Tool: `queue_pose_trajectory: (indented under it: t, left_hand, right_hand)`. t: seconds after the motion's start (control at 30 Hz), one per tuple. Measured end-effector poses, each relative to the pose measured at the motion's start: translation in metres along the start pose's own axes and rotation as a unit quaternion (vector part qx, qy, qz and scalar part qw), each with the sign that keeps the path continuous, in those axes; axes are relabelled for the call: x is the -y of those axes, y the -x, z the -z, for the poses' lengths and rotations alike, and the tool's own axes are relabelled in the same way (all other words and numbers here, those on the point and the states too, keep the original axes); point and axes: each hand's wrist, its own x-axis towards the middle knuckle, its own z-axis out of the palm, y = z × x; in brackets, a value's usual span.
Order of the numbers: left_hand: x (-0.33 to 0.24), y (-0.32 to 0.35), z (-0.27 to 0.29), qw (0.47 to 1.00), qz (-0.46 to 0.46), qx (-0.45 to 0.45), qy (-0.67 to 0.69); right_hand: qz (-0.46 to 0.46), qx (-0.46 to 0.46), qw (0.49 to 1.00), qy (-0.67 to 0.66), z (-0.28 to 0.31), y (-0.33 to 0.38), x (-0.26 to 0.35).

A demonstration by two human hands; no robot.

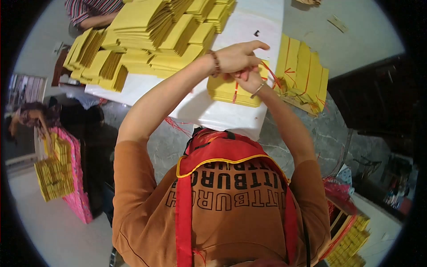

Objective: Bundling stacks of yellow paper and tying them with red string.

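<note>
A stack of yellow paper [220, 91] lies near the right end of the white table, with a red string [235, 92] around it. Above it, my two hands meet and overlap. My left hand [235, 58], a beaded bracelet at its wrist, has one finger stretched out to the right and the others curled in at the string. Fingers closed, my right hand [250, 81], with a metal bangle, presses against the left from below. From between the hands a loose red string end trails right. The fingertips partly hide each other.
Piles of folded yellow paper [138, 26] cover the left of the white table [195, 113]. Tied yellow bundles [300, 71] stand right of it. A person in a striped sleeve [91, 11] is at far left. Another person [38, 118] is by a pink-covered table [82, 196].
</note>
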Motion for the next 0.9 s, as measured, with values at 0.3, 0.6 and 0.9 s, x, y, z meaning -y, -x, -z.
queue_pose_trajectory:
  t: [0.3, 0.6, 0.9]
  left_hand:
    - [0.045, 0.010, 0.025, 0.948, 0.002, -0.168, -0.270]
    - [0.063, 0.088, 0.007, 0.951, -0.092, -0.294, 0.029]
    - [0.074, 0.093, -0.018, 0.891, -0.151, -0.317, -0.287]
  right_hand:
    - [-0.027, 0.097, 0.994, 0.042, 0.010, 0.001, 0.018]
    - [-0.016, 0.122, 0.951, -0.282, 0.018, -0.004, 0.022]
    - [0.422, -0.138, 0.848, 0.288, 0.022, -0.001, 0.019]
